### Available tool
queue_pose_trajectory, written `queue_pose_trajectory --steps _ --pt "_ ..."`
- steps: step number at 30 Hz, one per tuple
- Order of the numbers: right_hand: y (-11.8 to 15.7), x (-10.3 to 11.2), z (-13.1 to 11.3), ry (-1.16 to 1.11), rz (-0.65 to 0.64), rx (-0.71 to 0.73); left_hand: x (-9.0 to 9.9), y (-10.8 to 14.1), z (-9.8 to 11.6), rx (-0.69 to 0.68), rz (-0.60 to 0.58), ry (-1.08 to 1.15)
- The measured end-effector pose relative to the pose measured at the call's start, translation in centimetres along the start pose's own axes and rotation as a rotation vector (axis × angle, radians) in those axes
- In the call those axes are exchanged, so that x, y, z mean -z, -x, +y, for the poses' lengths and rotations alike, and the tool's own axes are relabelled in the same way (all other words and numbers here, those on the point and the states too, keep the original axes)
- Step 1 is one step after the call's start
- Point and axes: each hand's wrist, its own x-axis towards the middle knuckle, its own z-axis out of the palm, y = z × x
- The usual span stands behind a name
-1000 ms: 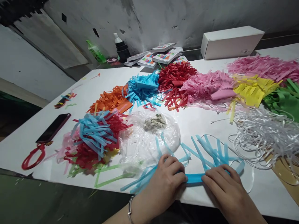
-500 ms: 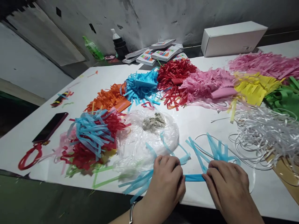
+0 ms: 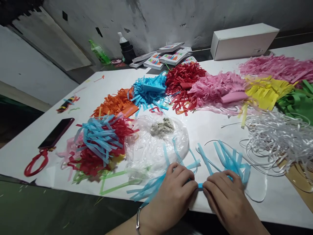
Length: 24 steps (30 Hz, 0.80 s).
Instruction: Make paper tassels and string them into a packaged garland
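Near the front edge of the table, both hands grip one piece of blue fringed tissue paper (image 3: 200,186). My left hand (image 3: 179,189) has its fingers closed round the left part of the folded band. My right hand (image 3: 226,192) pinches the band a short way to the right, and only a small stretch shows between them. Loose blue strips fan out beyond the right hand and to the left of the left wrist. Under my fingers the paper is hidden. Just behind my left hand lies a clear plastic bag (image 3: 144,150) with a crumpled greyish lump (image 3: 162,126) on it.
A multicoloured tassel bundle (image 3: 100,140) and a phone (image 3: 56,133) lie left. Orange (image 3: 112,102), blue (image 3: 149,86), red (image 3: 186,75), pink (image 3: 217,86) and yellow (image 3: 267,91) fringe piles curve behind. White ribbon (image 3: 283,143) tangles at right; a white box (image 3: 242,42) stands at the back.
My hands have come closer together, so less of the blue band shows between them. The right hand has moved left, the left slightly right. The view has shifted a little.
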Motion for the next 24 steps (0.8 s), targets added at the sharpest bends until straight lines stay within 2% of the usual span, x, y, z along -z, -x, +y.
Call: queue_pose_trajectory --steps 3,6,11,14,18,21,24 --pt "0.2 -0.4 -0.2 0.037 -0.043 0.059 -0.1 0.0 -0.1 0.028 0.065 0.085" --pt "1.0 -0.2 0.3 0.045 -0.068 0.083 0.0 0.1 -0.3 0.063 0.039 0.165" --pt "2.1 1.2 1.5 -0.016 -0.018 -0.006 0.6 0.6 -0.4 0.077 -0.022 0.148" --pt "2.0 1.7 1.2 -0.05 0.004 -0.068 0.9 0.7 0.1 0.082 -0.053 0.099" --pt "1.4 1.9 0.4 -0.015 0.031 -0.13 1.1 0.2 1.0 0.176 -0.091 0.078" --pt "1.2 1.9 0.3 0.052 0.003 -0.162 0.9 -0.2 1.3 0.265 -0.125 0.041" --pt "1.5 1.6 0.4 0.072 0.002 -0.169 0.7 -0.3 1.2 0.23 -0.129 -0.035"
